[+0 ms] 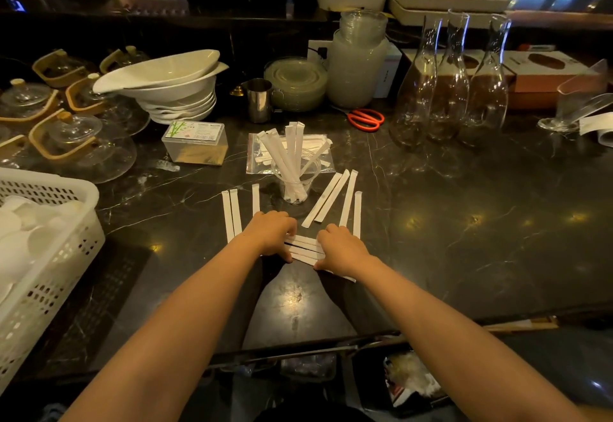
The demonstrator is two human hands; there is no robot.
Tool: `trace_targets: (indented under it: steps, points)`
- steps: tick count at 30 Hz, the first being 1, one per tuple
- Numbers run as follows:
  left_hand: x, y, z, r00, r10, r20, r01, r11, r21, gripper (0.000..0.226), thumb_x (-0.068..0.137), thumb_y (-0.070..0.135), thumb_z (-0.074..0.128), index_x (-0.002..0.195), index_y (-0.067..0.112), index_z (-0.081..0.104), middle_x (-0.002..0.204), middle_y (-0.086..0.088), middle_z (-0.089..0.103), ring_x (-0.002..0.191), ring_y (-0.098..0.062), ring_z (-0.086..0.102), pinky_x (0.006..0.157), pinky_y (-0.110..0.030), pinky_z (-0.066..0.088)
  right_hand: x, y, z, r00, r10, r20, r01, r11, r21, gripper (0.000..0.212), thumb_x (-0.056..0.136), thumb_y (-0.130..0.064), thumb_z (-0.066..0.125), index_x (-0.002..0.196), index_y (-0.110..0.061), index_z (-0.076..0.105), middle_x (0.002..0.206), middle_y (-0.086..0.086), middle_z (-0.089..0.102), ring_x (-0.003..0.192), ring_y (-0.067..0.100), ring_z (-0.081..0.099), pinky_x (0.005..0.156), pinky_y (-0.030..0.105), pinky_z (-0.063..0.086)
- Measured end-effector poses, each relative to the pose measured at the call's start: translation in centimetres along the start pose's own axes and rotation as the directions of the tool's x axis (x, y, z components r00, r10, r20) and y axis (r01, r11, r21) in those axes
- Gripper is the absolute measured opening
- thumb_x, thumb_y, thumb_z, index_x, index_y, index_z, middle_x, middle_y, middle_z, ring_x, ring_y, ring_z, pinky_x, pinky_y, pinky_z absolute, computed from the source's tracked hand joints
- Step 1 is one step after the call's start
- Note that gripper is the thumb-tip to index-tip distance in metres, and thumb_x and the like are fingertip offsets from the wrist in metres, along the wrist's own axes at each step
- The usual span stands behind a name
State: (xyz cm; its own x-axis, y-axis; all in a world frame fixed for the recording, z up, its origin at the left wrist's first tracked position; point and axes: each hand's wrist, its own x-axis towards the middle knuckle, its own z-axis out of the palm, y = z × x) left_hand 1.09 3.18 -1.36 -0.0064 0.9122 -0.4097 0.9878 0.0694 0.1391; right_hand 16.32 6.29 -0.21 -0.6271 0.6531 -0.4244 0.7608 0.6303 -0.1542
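Observation:
Several white paper-wrapped straws point(305, 249) lie sideways in a small bundle on the dark marble counter point(447, 222). My left hand point(270, 232) grips the bundle's left end and my right hand point(341, 247) grips its right end, fingers curled over the straws. More wrapped straws lie loose: a few to the left point(232, 212) and several to the right point(335, 197). Just behind the hands, a clear plastic cup point(295, 179) holds several wrapped straws standing upright.
A plastic zip bag point(257, 152) with more straws lies behind the cup. Toothpick box point(195, 142), stacked white bowls point(175, 89), glass teapots point(76, 142), steel cup point(259, 99), red scissors point(366, 119), three glass carafes point(451, 83), white basket point(43, 255) at left.

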Motion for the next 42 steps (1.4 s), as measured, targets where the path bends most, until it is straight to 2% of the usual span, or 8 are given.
trace_targets:
  steps: [7, 10, 13, 16, 24, 30, 42]
  points:
    - [-0.5, 0.5, 0.0, 1.0, 0.017, 0.003, -0.017, 1.0, -0.02, 0.03, 0.079, 0.033, 0.065, 0.102, 0.014, 0.061, 0.11, -0.007, 0.064, 0.102, -0.024, 0.056, 0.078, -0.03, 0.03, -0.5, -0.3, 0.2, 1.0, -0.011, -0.022, 0.01, 0.999, -0.034, 0.031, 0.089, -0.019, 0.053, 0.116, -0.004, 0.051, 0.121, 0.017, 0.054, 0.111, 0.034, 0.053, 0.085, 0.041, 0.046]
    - [-0.9, 0.8, 0.0, 1.0, 0.03, 0.006, -0.03, 0.999, -0.016, 0.024, 0.082, 0.029, 0.062, 0.1, 0.013, 0.064, 0.107, -0.009, 0.066, 0.098, -0.024, 0.058, 0.076, -0.031, 0.036, -0.7, -0.7, 0.2, 0.999, -0.025, -0.023, 0.023, 0.997, -0.07, 0.027, 0.09, -0.015, 0.049, 0.113, -0.001, 0.052, 0.118, 0.02, 0.057, 0.108, 0.036, 0.055, 0.082, 0.041, 0.046]
    - [-1.2, 1.1, 0.0, 0.999, 0.033, 0.005, -0.033, 0.999, -0.024, 0.024, 0.085, 0.027, 0.059, 0.102, 0.011, 0.065, 0.108, -0.011, 0.065, 0.097, -0.025, 0.06, 0.08, -0.034, 0.045, -1.0, -0.9, 0.1, 0.999, -0.034, -0.016, 0.032, 0.995, -0.096, 0.025, 0.09, -0.012, 0.048, 0.11, 0.0, 0.054, 0.115, 0.021, 0.06, 0.105, 0.037, 0.058, 0.08, 0.04, 0.047]
    - [-1.6, 1.4, 0.0, 0.999, 0.048, -0.01, -0.048, 0.999, 0.013, 0.025, 0.087, 0.026, 0.055, 0.104, 0.011, 0.064, 0.109, -0.011, 0.065, 0.097, -0.026, 0.059, 0.081, -0.035, 0.046, -1.2, -1.2, -0.3, 0.999, -0.049, 0.004, 0.049, 0.992, -0.119, 0.026, 0.089, -0.011, 0.049, 0.112, 0.001, 0.055, 0.116, 0.021, 0.06, 0.105, 0.037, 0.059, 0.081, 0.04, 0.047]
    - [-2.0, 2.4, 0.3, 0.992, 0.125, -0.019, -0.117, 0.963, 0.243, 0.025, 0.088, 0.013, 0.049, 0.105, 0.004, 0.064, 0.108, -0.015, 0.064, 0.096, -0.03, 0.06, 0.085, -0.037, 0.049, -1.4, -2.1, -0.2, 0.987, -0.152, 0.048, 0.159, 0.954, -0.253, 0.023, 0.091, -0.006, 0.047, 0.11, 0.001, 0.058, 0.115, 0.02, 0.062, 0.104, 0.035, 0.061, 0.081, 0.039, 0.049]
    - [-2.1, 3.1, 0.3, 0.988, 0.153, 0.002, -0.142, 0.917, 0.373, 0.024, 0.088, 0.009, 0.048, 0.107, 0.004, 0.061, 0.111, -0.015, 0.064, 0.099, -0.03, 0.061, 0.086, -0.038, 0.049, -1.3, -2.0, -0.5, 0.985, -0.159, 0.063, 0.17, 0.954, -0.248, 0.026, 0.089, -0.009, 0.052, 0.113, -0.001, 0.057, 0.118, 0.019, 0.061, 0.107, 0.033, 0.059, 0.084, 0.038, 0.048]
    - [-2.4, 3.5, 0.4, 0.984, 0.173, 0.028, -0.173, 0.93, 0.324, 0.033, 0.084, 0.017, 0.057, 0.116, 0.007, 0.058, 0.121, -0.013, 0.056, 0.108, -0.029, 0.055, 0.093, -0.038, 0.047, -1.1, -1.9, -0.1, 0.983, -0.164, 0.085, 0.18, 0.95, -0.254, 0.031, 0.086, -0.016, 0.057, 0.116, -0.007, 0.057, 0.113, 0.015, 0.062, 0.101, 0.031, 0.061, 0.078, 0.035, 0.047]
